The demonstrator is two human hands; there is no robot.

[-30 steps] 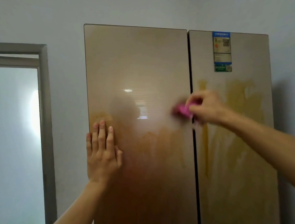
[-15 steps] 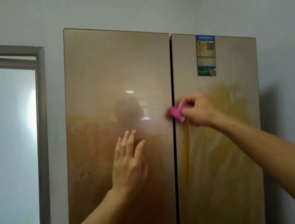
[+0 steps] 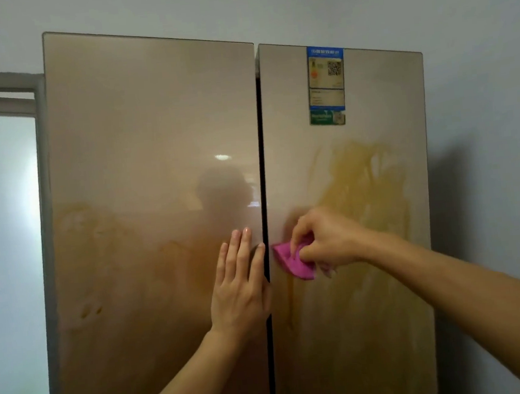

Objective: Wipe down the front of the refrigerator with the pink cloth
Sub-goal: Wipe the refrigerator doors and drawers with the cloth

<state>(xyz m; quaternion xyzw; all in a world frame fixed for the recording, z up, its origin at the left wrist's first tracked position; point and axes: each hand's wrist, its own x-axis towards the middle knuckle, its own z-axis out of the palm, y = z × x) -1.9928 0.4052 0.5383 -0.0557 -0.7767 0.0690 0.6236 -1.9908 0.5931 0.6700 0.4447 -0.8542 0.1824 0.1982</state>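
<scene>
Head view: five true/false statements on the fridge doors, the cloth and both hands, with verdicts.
1. The right hand grips the pink cloth. True.
2. The left hand lies flat, fingers straight, on the left door. True.
3. The pink cloth is pressed against the left door. False: it is on the right door, just right of the gap between the doors.
4. The blue label is stuck on the left door. False: it sits near the top of the right door.
5. A yellowish smear covers part of the right door above the right hand. True.
</scene>
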